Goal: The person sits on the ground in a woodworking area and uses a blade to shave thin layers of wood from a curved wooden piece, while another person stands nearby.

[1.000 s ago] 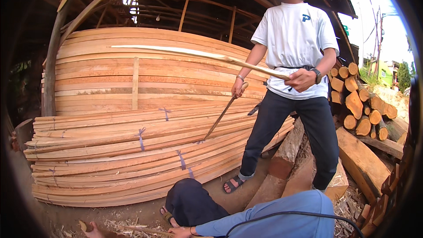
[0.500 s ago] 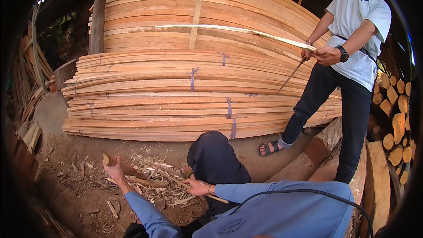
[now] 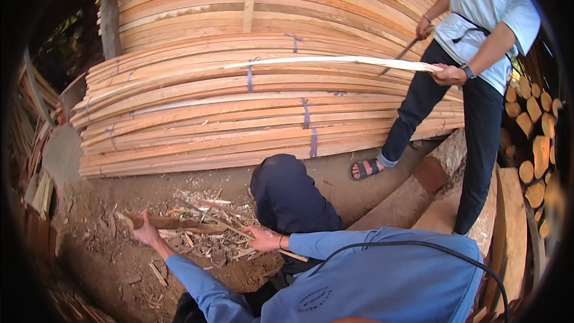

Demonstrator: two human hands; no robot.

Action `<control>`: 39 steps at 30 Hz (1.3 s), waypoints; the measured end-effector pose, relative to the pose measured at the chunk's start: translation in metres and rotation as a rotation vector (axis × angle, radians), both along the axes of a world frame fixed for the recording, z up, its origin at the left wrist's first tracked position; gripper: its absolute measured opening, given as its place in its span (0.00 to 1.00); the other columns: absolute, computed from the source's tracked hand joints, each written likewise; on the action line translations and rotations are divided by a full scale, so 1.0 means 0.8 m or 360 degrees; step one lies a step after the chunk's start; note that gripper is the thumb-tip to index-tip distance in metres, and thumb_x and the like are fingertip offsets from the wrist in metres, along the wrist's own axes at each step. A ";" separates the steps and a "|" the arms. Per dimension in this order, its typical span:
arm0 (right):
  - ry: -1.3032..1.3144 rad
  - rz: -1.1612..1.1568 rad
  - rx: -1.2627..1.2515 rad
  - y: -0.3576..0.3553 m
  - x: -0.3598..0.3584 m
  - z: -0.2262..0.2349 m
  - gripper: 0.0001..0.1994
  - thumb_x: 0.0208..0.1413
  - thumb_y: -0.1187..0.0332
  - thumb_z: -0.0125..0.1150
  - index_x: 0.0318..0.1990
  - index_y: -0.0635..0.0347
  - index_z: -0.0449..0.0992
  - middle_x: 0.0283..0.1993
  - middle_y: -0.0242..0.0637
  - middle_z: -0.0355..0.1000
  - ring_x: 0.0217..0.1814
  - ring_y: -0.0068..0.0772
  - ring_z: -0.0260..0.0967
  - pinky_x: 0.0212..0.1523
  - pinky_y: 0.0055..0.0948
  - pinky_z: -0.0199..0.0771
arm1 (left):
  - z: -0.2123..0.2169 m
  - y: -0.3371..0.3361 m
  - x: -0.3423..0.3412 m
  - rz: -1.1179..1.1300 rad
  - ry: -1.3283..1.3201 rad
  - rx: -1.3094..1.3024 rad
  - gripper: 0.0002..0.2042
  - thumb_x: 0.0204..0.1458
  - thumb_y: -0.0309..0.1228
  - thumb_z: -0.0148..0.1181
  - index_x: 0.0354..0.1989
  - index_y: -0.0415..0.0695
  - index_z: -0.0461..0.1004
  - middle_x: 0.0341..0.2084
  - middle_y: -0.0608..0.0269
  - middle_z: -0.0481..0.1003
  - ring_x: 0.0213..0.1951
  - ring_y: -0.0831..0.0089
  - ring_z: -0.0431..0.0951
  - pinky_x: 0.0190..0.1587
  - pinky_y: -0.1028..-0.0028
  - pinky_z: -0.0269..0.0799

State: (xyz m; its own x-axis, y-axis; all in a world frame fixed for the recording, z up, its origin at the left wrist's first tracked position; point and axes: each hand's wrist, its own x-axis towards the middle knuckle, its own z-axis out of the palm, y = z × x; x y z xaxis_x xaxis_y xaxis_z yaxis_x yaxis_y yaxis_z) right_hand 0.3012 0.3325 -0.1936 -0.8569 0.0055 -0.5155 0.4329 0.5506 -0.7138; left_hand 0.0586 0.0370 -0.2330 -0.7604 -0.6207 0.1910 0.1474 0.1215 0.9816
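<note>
My left hand (image 3: 145, 231) comes in at the lower left, its fingers wrapped around the pale end of a brown piece of wood (image 3: 179, 224). That piece lies low over the wood chips, pointing right. My right hand (image 3: 263, 238) is closed on a long thin stick (image 3: 222, 224), beside my dark-trousered knee (image 3: 293, 197). The stick slants from the chips, past the wood's right end, to below my right wrist. I cannot tell whether its far end is a blade. At right, a co-worker's hand holds a long pale wood strip (image 3: 359, 60); their other hand grips a long blade (image 3: 399, 57).
Tied bundles of long wooden slats (image 3: 209, 119) are stacked behind. Wood chips (image 3: 209, 203) litter the dirt floor. The co-worker's sandalled foot (image 3: 365, 169) stands near thick timbers (image 3: 412, 197). Cut logs (image 3: 532, 125) are piled at the far right. A black cable (image 3: 412, 247) crosses my blue shirt.
My view has tilted down a little. My hands keep their holds. The co-worker's hands have moved apart: the blade hand is higher, away from the strip's near end, and the strip sits lower across the bundles.
</note>
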 end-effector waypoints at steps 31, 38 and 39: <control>-0.0167 -0.0272 -0.0263 0.056 -0.039 -0.061 0.24 0.54 0.59 0.56 0.56 0.60 0.65 0.37 0.50 0.74 0.41 0.48 0.74 0.43 0.42 0.72 | 0.049 0.052 0.020 -0.0387 -0.0142 -0.0051 0.14 0.46 0.25 0.71 0.41 0.38 0.76 0.36 0.63 0.78 0.39 0.74 0.76 0.48 0.72 0.71; -0.0488 -0.0280 -0.0423 0.045 -0.050 -0.052 0.21 0.58 0.59 0.53 0.55 0.61 0.64 0.31 0.45 0.73 0.28 0.43 0.75 0.30 0.41 0.74 | 0.030 0.032 0.021 -0.0318 -0.0123 -0.0013 0.13 0.46 0.28 0.72 0.39 0.37 0.78 0.36 0.61 0.78 0.37 0.74 0.77 0.46 0.71 0.72; -0.0335 -0.0278 -0.0405 0.046 -0.049 -0.070 0.20 0.59 0.60 0.52 0.55 0.62 0.64 0.28 0.42 0.73 0.23 0.39 0.72 0.25 0.38 0.73 | 0.037 0.039 0.017 -0.0266 -0.0197 -0.0043 0.14 0.46 0.29 0.72 0.39 0.36 0.79 0.35 0.61 0.79 0.37 0.74 0.77 0.46 0.71 0.72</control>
